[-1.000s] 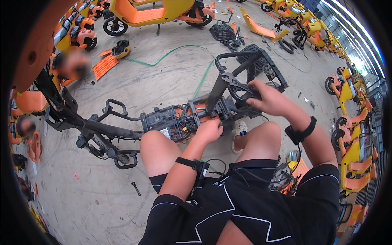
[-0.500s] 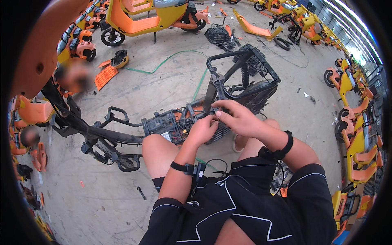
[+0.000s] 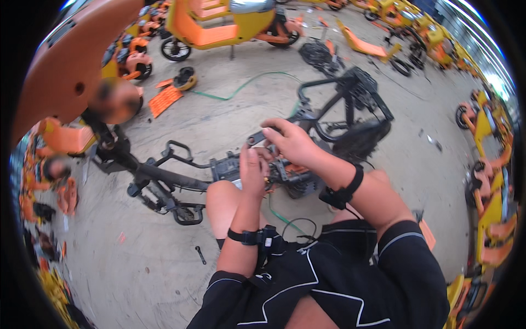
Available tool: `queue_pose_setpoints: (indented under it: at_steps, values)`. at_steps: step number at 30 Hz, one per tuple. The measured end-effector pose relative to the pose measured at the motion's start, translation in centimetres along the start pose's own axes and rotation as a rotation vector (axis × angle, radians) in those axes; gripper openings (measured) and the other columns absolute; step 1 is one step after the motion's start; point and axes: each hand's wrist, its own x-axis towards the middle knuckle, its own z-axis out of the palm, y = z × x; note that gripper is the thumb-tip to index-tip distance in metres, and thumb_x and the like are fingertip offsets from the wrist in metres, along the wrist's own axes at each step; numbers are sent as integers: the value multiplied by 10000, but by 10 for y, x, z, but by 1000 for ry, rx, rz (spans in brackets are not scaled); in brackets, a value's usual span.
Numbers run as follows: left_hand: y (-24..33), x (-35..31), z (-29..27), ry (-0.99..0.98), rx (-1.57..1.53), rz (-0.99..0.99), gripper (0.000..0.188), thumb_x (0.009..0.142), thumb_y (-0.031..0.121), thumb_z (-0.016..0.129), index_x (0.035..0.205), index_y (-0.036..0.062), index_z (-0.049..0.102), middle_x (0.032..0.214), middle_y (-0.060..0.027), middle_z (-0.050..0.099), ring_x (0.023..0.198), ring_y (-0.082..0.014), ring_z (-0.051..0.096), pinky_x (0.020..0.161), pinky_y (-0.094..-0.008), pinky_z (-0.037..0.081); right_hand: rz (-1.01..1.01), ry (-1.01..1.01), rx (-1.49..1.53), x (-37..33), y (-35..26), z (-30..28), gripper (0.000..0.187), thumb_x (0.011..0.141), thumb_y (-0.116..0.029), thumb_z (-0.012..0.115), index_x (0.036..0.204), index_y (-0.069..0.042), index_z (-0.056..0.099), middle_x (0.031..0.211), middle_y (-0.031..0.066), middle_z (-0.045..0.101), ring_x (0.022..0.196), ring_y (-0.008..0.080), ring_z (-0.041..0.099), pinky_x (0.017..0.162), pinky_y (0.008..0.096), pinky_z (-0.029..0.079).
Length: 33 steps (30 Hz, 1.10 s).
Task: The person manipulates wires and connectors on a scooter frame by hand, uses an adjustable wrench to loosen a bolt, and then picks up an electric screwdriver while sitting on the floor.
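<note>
My right hand (image 3: 289, 143) is closed on a dark flat bar with a round hole at one end (image 3: 255, 138), held above the stripped scooter frame. My left hand (image 3: 253, 171) is just below the bar's holed end, with its fingers curled and the thumb raised. What those fingers hold, if anything, I cannot make out. Beneath both hands runs the black scooter frame (image 3: 178, 183), lying across the floor in front of my knees. Wiring and parts in its middle are partly hidden by my hands.
A wrench-like tool (image 3: 200, 255) lies on the floor at the left. Beyond the frame are a green strap (image 3: 219, 98), an orange panel (image 3: 165, 102) and a yellow helmet (image 3: 185, 80). A yellow-orange scooter (image 3: 219, 33) stands behind; more line the right side. An orange panel (image 3: 71, 71) looms at upper left.
Both hands have lifted from the frame's middle and moved left. The dark bar now shows in my right hand. The whole view has shifted, moving the surroundings rightward and slightly down.
</note>
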Motion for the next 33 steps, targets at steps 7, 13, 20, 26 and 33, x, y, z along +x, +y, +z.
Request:
queue_pose_setpoints:
  at_steps: [7,13,20,26,33]
  values:
    - [38,20,36,222,555,-49,392,1023,414,530,1097,35,601,835,-55,640,762,-131,606,664,-309,498,-26,178,-8,8,25,4,366,1034,-224,543,1340,-27,575,968,49,661,769,79,585,626,247,497]
    - [16,39,24,183,303,-33,277,1050,303,511,957,44,539,783,4,561,704,-78,498,664,-256,448,-274,128,-88,-32,48,3,449,1013,-54,507,1455,-19,432,884,62,644,752,88,585,705,251,491]
    - [47,65,26,159,263,-240,256,1048,295,495,959,64,557,609,31,481,493,-70,413,453,-269,346,-914,25,-630,-31,61,-32,255,855,30,613,1107,10,645,878,162,652,753,314,640,725,385,517]
    - [33,105,30,272,286,-208,256,1037,294,508,926,64,526,579,25,409,447,-86,361,414,-276,298,-1040,346,-631,-34,33,-78,246,853,82,603,1087,23,651,927,147,669,848,328,640,806,406,494]
    - [32,155,44,428,425,-268,281,1000,281,538,954,15,614,650,-19,507,491,-116,388,430,-323,311,-700,622,-897,-25,36,-120,211,944,-86,590,1119,23,633,1052,170,662,989,353,611,886,427,471]
